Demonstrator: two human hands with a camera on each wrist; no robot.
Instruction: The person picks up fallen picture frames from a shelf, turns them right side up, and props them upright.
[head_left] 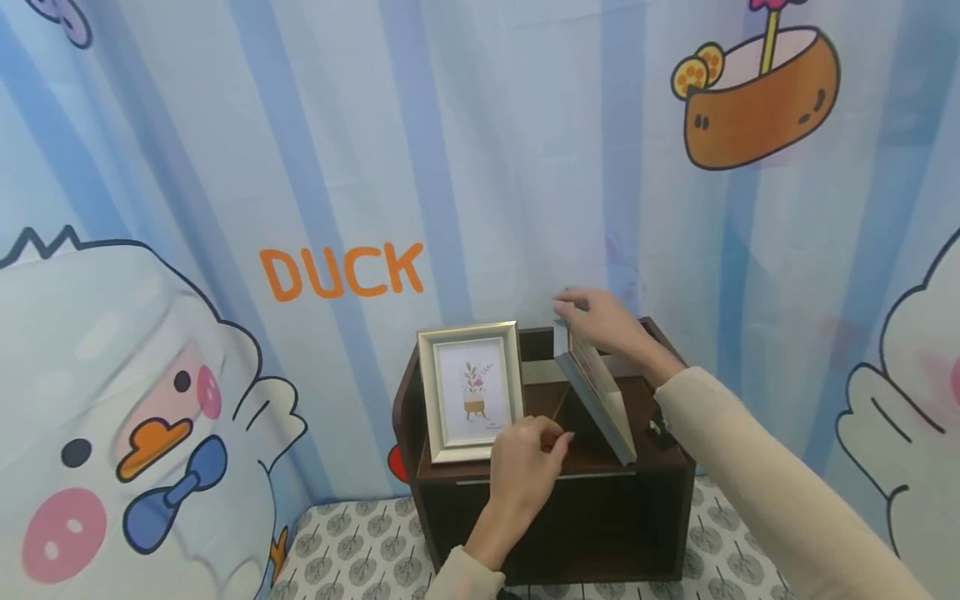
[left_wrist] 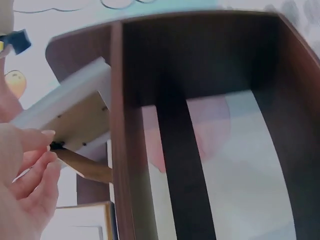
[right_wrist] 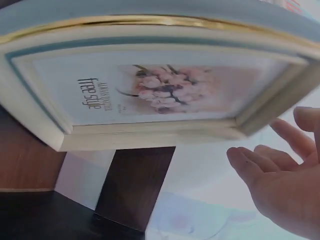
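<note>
A pale picture frame (head_left: 596, 392) with pink blossoms stands tilted on the dark brown cabinet (head_left: 592, 473), its front facing right. My right hand (head_left: 603, 325) is at its top edge; in the right wrist view its fingertips (right_wrist: 274, 124) show beside the frame's end, thumb and fingers apart. On the back, a brown stand leg (left_wrist: 85, 166) slants out from a black hinge toward the cabinet top. My left hand (head_left: 525, 462) is near this leg, fingers loosely bent, its fingertips overlapping the hinge in the left wrist view. Left of it stands a gold-edged frame (head_left: 471, 392) with a potted-plant print.
The cabinet has raised sides and an open compartment (head_left: 555, 525) below. A small dark object (head_left: 657, 423) sits at its right, partly hidden by my sleeve. Behind hangs a blue striped curtain (head_left: 510, 167); a tree-patterned cloth (head_left: 352, 550) lies underneath.
</note>
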